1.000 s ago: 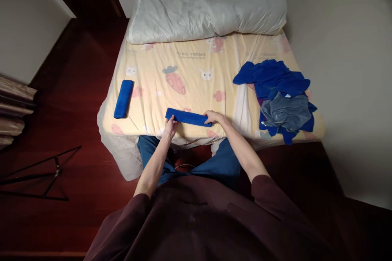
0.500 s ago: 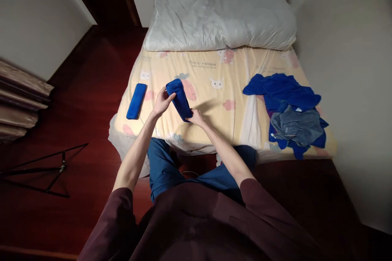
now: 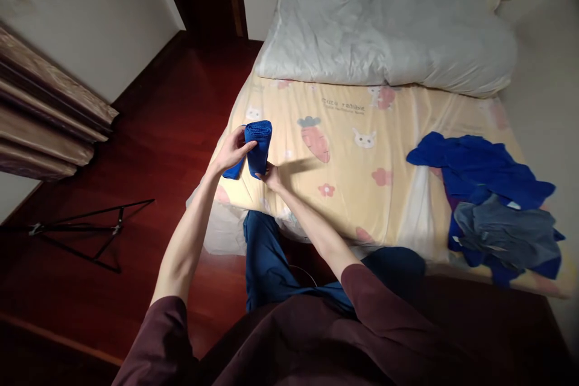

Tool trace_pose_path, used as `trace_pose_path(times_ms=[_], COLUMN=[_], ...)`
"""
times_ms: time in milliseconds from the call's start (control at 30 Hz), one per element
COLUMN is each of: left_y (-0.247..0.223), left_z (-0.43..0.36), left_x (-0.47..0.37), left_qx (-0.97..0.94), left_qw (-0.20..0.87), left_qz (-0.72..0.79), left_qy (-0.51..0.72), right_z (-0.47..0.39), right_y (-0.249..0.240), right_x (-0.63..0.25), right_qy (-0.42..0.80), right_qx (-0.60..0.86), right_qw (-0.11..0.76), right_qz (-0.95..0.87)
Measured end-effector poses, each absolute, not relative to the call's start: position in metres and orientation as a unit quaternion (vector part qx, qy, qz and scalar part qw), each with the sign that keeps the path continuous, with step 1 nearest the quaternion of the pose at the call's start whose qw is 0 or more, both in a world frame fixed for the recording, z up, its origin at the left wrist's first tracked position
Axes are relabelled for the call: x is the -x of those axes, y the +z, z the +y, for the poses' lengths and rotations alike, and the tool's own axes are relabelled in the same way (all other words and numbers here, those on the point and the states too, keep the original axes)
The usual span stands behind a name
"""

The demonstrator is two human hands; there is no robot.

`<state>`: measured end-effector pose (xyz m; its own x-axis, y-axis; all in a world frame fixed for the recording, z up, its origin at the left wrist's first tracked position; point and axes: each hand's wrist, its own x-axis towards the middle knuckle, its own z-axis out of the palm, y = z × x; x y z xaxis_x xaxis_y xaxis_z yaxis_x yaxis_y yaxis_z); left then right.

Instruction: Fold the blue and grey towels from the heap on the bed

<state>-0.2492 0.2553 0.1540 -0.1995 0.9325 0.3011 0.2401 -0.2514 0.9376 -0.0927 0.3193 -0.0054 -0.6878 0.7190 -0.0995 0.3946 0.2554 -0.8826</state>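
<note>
A folded blue towel [image 3: 259,154] is held up over the left part of the bed, its layered end facing up. My left hand [image 3: 232,149] grips its upper left side, thumb across the front. At the lower end, my right hand [image 3: 270,178] has its fingers closed on the towel. Just behind and left of it, a second folded blue towel [image 3: 233,172] lies on the bed, mostly hidden by my left hand and the held towel.
The bed [image 3: 344,163] has a yellow printed sheet, with a grey quilt [image 3: 384,30] across its far end. Rumpled blue cloths [image 3: 488,163] and a grey-blue cloth [image 3: 506,232] lie heaped at right. A black tripod [image 3: 90,229] is on the floor at left.
My view has turned left. Both hands have carried the towel left over the bed, closer to the lying towel, and it is held more upright. The heap at right has not changed.
</note>
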Motion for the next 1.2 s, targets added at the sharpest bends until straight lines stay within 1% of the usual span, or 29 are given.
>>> trace_pose_path(times_ms=[67, 167, 333, 500, 633, 700, 800, 900, 933, 967, 1000, 1033, 1133, 1167, 1200], left_y=[0.149, 0.145, 0.139, 0.124, 0.116, 0.116, 0.117, 0.110, 0.105, 0.099, 0.091, 0.083, 0.055, 0.045, 0.036], left_z=[0.250, 0.245, 0.242, 0.239, 0.240, 0.238, 0.225, 0.202, 0.194, 0.187, 0.181, 0.177, 0.171, 0.170, 0.170], left_x=[0.259, 0.268, 0.278, 0.287, 0.292, 0.294, 0.292, 0.277, 0.269, 0.260, 0.249, 0.236, 0.191, 0.173, 0.154], left_qx=[-0.553, -0.546, -0.532, -0.529, -0.549, -0.551, -0.521, -0.446, -0.423, -0.409, -0.407, -0.412, -0.424, -0.425, -0.430], left_qw=[0.304, 0.312, 0.335, 0.331, 0.321, 0.284, 0.159, 0.034, 0.015, 0.018, 0.050, 0.112, 0.386, 0.462, 0.515], left_qz=[0.534, 0.536, 0.528, 0.532, 0.537, 0.550, 0.595, 0.632, 0.642, 0.653, 0.664, 0.671, 0.640, 0.615, 0.589], left_qy=[0.563, 0.563, 0.571, 0.572, 0.555, 0.559, 0.590, 0.633, 0.639, 0.637, 0.625, 0.606, 0.511, 0.478, 0.451], right_z=[0.313, 0.306, 0.302, 0.304, 0.306, 0.305, 0.302, 0.291, 0.286, 0.279, 0.272, 0.264, 0.235, 0.224, 0.213], right_y=[-0.006, -0.007, -0.014, -0.022, -0.025, -0.024, -0.020, -0.020, -0.021, -0.024, -0.026, -0.029, -0.037, -0.039, -0.041], right_x=[0.101, 0.111, 0.124, 0.127, 0.129, 0.127, 0.107, 0.053, 0.027, 0.000, -0.030, -0.061, -0.152, -0.179, -0.205], right_qy=[0.497, 0.506, 0.499, 0.482, 0.499, 0.495, 0.454, 0.403, 0.394, 0.389, 0.387, 0.389, 0.409, 0.420, 0.430], right_qx=[0.382, 0.402, 0.390, 0.396, 0.387, 0.391, 0.432, 0.462, 0.467, 0.475, 0.485, 0.502, 0.556, 0.569, 0.581], right_qw=[0.177, 0.166, 0.158, 0.135, 0.141, 0.157, 0.203, 0.240, 0.244, 0.246, 0.243, 0.239, 0.251, 0.245, 0.237], right_qz=[-0.759, -0.745, -0.758, -0.770, -0.762, -0.760, -0.753, -0.752, -0.753, -0.750, -0.745, -0.734, -0.679, -0.663, -0.649])
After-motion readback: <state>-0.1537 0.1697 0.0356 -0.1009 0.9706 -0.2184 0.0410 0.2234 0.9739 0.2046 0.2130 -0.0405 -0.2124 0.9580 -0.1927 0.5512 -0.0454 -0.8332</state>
